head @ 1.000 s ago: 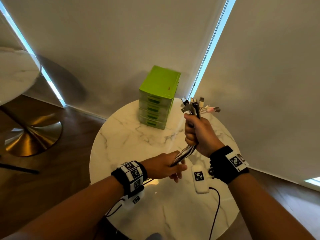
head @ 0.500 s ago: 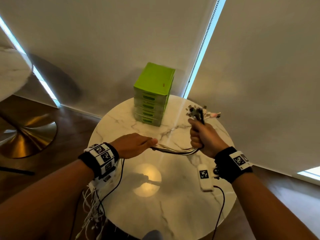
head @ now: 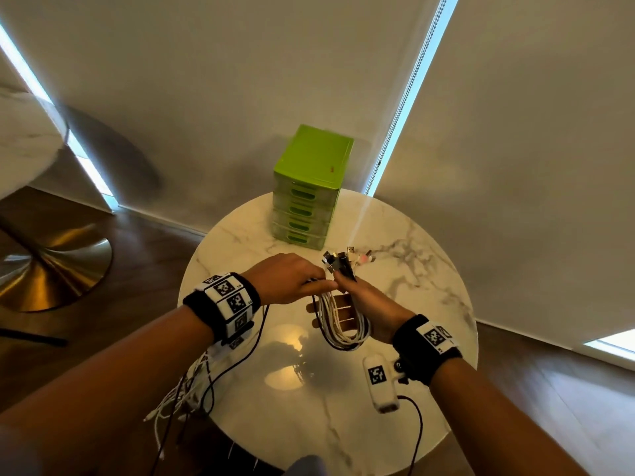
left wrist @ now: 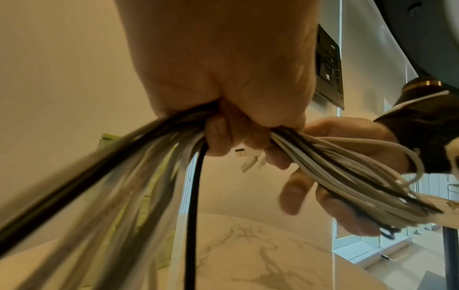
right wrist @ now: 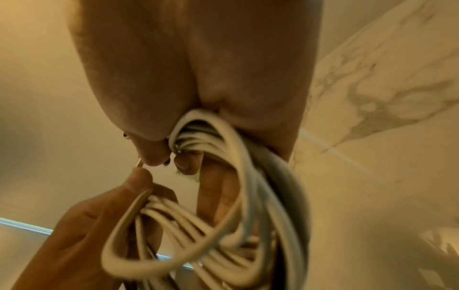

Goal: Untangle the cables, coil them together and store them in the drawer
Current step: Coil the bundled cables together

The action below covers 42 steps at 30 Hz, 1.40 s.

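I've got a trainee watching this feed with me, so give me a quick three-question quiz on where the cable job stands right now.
1. True or false: a drawer of the green drawer unit is open.
2. Which hand has the loop of the cable bundle wound round it? A) left hand B) right hand C) neither
3. Fill in: the loose cable tails hang off the ___ edge of the marble table, seen from the person.

Key
1. False: all its drawers look closed.
2. B: the right hand carries the loop, while the left hand grips the bundle beside it.
3. Left.
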Each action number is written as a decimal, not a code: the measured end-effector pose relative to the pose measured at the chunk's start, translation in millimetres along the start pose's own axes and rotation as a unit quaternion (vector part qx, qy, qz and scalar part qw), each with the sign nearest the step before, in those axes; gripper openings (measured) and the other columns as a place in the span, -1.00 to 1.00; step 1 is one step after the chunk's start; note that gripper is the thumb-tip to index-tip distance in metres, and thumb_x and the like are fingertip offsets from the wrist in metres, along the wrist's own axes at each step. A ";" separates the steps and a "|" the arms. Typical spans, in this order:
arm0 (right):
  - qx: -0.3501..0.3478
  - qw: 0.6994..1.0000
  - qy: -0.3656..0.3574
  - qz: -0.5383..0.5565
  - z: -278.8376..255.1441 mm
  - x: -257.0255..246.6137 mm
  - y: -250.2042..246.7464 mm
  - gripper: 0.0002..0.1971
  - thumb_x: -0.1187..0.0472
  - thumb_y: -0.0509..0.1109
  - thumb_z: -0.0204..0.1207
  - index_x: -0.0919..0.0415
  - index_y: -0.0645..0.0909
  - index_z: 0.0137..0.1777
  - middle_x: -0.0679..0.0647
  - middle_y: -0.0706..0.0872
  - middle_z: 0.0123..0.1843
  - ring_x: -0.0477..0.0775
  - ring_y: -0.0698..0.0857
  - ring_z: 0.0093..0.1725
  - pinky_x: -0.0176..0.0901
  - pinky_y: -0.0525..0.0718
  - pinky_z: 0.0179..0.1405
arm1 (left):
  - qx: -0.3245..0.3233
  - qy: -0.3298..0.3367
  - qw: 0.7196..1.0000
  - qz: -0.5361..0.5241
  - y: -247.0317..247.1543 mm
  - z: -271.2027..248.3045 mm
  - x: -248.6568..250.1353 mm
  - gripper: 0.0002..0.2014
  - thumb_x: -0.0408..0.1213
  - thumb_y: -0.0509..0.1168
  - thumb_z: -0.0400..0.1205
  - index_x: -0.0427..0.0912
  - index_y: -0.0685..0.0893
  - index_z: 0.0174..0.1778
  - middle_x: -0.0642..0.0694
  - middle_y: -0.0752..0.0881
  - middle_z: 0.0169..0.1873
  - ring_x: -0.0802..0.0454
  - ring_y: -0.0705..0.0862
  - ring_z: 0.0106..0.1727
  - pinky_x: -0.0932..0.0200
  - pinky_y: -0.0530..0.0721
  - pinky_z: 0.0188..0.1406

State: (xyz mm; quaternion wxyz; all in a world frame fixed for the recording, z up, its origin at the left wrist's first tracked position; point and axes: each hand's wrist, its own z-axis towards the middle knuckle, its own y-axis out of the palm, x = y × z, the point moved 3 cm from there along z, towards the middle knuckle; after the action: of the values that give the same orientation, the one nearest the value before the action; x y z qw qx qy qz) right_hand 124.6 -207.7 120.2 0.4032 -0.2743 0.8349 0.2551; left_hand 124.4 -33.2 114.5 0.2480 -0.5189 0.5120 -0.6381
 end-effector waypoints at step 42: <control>0.157 0.968 -0.124 -0.150 13.8 -0.6 24.7 -0.62 0.00 0.69 0.39 0.06 0.61 0.08 0.04 0.70 -0.40 0.06 0.68 -0.40 -0.12 0.66 -0.34 | 0.146 -0.213 0.770 -0.584 -18.1 8.9 13.4 -0.82 -0.36 0.24 0.75 -0.31 0.51 0.24 -0.16 0.68 -0.03 -0.02 0.69 0.01 0.21 0.64 -0.09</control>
State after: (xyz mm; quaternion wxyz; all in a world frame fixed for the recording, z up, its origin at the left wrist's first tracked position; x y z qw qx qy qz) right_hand 115.8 -180.8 118.3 0.5755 -0.2961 0.7570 0.0898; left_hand 131.9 -41.7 135.9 0.0031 -0.7979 -0.0542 -0.6003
